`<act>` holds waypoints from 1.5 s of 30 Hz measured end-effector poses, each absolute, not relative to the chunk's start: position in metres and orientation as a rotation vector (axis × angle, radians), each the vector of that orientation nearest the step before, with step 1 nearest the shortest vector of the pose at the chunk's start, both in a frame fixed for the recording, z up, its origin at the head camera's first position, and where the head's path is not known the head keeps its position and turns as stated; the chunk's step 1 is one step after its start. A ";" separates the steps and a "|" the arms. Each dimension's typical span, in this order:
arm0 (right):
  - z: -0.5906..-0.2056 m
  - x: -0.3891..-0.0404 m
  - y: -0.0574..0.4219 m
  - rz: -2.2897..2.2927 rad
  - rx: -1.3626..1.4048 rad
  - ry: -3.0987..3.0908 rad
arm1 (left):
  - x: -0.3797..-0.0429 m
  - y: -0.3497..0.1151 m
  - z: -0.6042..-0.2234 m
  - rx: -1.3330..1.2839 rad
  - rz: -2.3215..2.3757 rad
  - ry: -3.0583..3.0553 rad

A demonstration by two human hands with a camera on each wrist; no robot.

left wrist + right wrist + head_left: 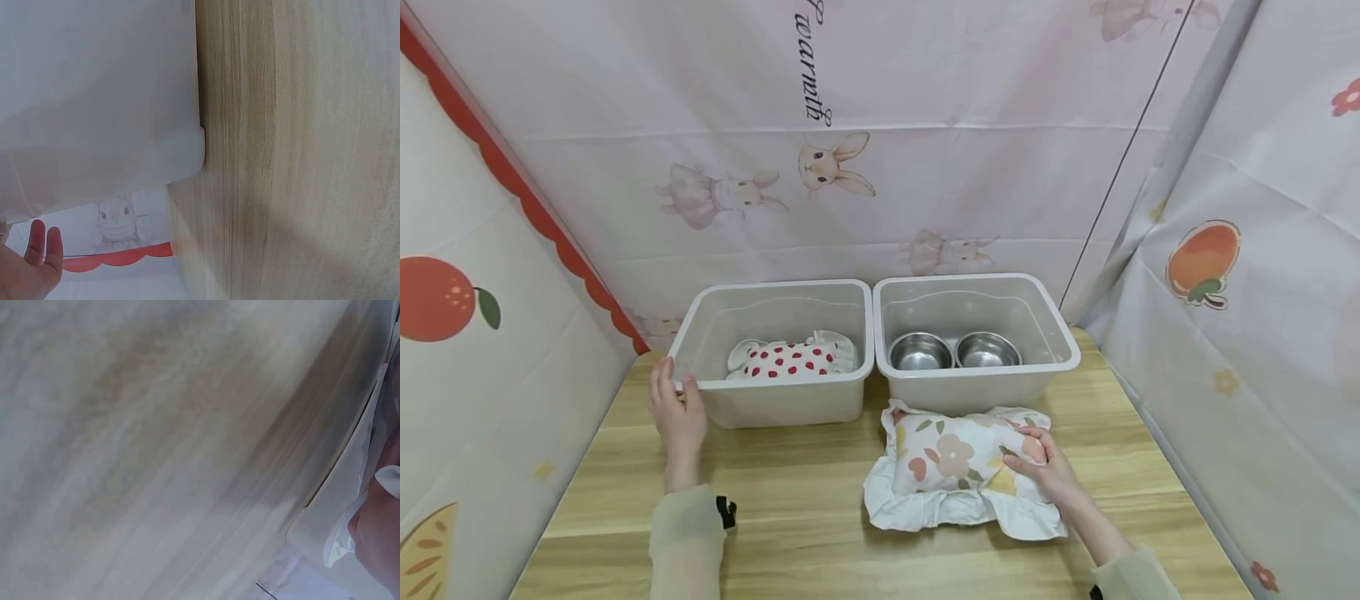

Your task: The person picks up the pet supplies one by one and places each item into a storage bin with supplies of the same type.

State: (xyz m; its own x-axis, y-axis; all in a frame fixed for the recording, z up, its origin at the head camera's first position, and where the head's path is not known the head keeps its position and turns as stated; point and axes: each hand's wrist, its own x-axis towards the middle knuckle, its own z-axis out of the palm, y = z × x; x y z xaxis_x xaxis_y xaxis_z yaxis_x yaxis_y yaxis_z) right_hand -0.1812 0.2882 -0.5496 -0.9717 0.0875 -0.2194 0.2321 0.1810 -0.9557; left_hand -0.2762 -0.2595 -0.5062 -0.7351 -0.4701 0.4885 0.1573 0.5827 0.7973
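Note:
My left hand [679,417] is at the front left corner of the left plastic bin [790,407], touching its rim. Its fingers [36,242] look straight and loose beside the bin wall in the left wrist view. Inside that bin lies a small white pillow with red dots [793,360] and ruffled ends. My right hand [1052,475] grips the right side of a ruffled floral pillow [951,454], thumb on top. This pillow lies in front of the right bin [970,387]. Only part of the right hand [378,534] shows in the right wrist view.
Two metal bowls, a left one [921,352] and a right one [987,349], sit side by side in the right bin. Both bins stand against each other at the back of the wooden table [797,517]. Printed cloth [880,208] hangs behind and at both sides.

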 end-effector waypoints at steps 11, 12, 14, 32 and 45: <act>-0.539 -0.179 0.289 -1.887 0.278 2.344 | -0.276 -0.258 -0.504 0.259 -1.180 -2.128; -0.537 -0.178 0.289 -1.886 0.274 2.343 | -0.276 -0.258 -0.504 0.259 -1.181 -2.128; -0.533 -0.177 0.288 -1.890 0.263 2.338 | -0.275 -0.258 -0.504 0.261 -1.187 -2.129; -0.495 -0.170 0.283 -1.835 0.235 2.353 | -0.276 -0.258 -0.504 0.260 -1.181 -2.138; -0.473 -0.166 0.279 -1.831 0.226 2.362 | -0.276 -0.257 -0.505 0.255 -1.170 -2.129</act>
State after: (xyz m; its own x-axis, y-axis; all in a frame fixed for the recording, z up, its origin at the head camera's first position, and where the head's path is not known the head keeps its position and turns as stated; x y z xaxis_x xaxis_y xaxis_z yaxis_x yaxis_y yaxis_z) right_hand -0.1661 0.2790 -0.4732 -0.9784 0.0303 -0.2047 0.2058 0.2460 -0.9472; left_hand -0.2762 -0.2575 -0.5047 -0.7460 -0.4691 0.4727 0.1476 0.5757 0.8042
